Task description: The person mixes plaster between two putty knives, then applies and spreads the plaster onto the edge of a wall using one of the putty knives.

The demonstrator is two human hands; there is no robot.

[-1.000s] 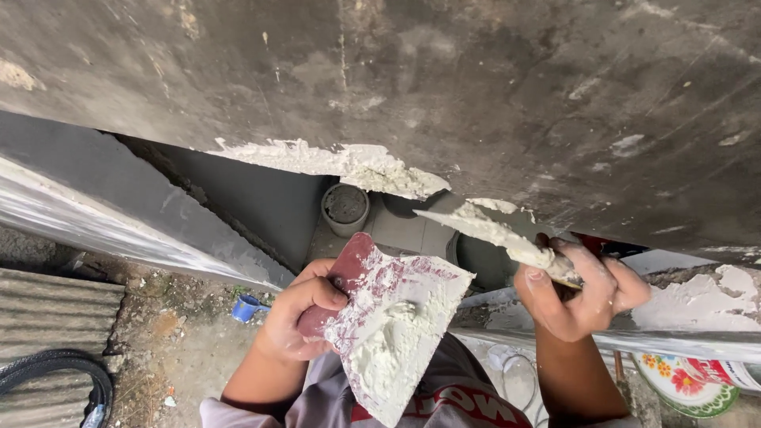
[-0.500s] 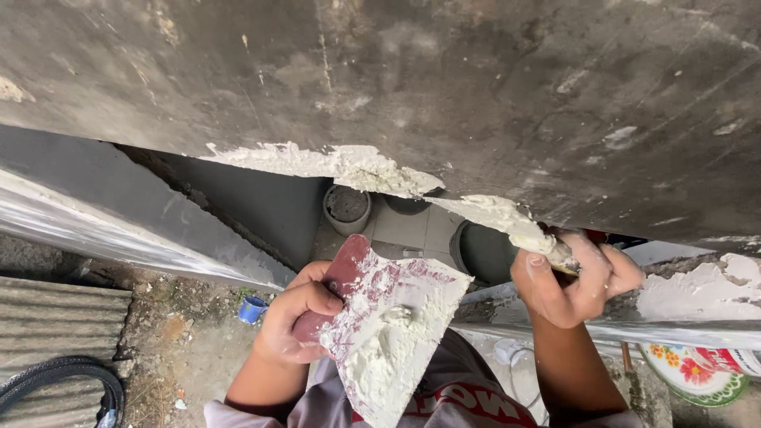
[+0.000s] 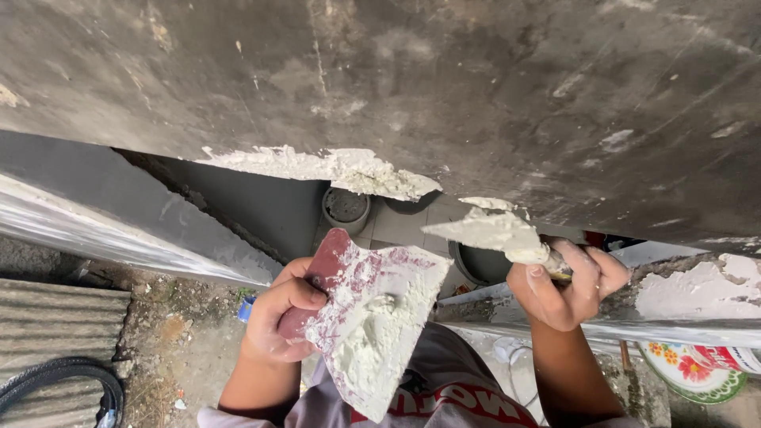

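**Wet filler on trowel and board, under a grey wall**

The putty knife [image 3: 495,231], right of centre, carries soft white filler that looks heavy and likely to slump; its handle is the place to hold. The right hand [image 3: 567,285] is clenched around that handle. At lower centre, the left hand [image 3: 277,321] is wrapped tight on the red edge of the smeared mixing board [image 3: 372,317]. Above spans the grey wall [image 3: 412,87]; a patterned bowl [image 3: 690,368] sits lower right.

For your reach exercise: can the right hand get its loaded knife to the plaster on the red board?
Probably yes. The right hand holds its knife just beside the red board, held in the left hand, with nothing between.
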